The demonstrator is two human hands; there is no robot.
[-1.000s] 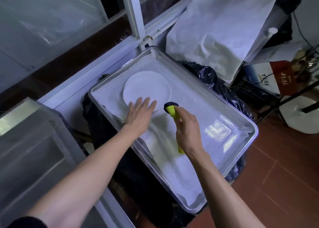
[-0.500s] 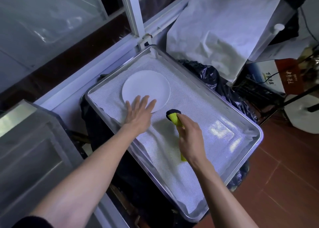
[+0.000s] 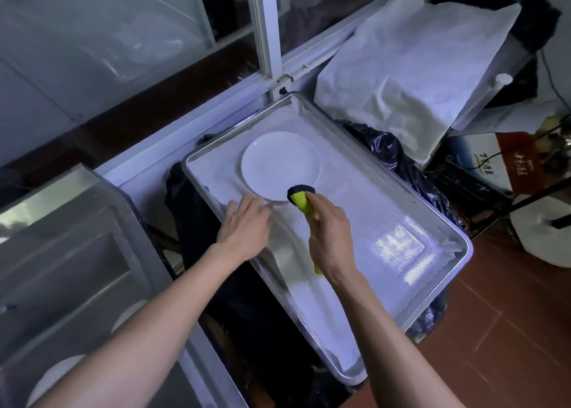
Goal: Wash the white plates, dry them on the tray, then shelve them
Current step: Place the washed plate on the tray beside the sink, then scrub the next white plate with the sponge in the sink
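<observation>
Tray (image 3: 457,250) holds one plate (image 3: 279,163); left hand (image 3: 244,227) flat, right hand (image 3: 330,234) grips cloth (image 3: 301,202).

This is looking like a makeshift back room or storage corner used for dishwashing, not a fitted kitchen. A metal tray (image 3: 457,247) lined with white mesh cloth is sitting on something wrapped in black plastic (image 3: 389,148). Behind the tray, a white-framed glass partition (image 3: 265,27) is standing; to its right, white sheeting (image 3: 411,67) is covering bulky goods beside a printed carton (image 3: 494,163). Red floor tiles (image 3: 509,330) are showing below the tray, and a glass-fronted cabinet (image 3: 71,253) is standing to its left.
</observation>
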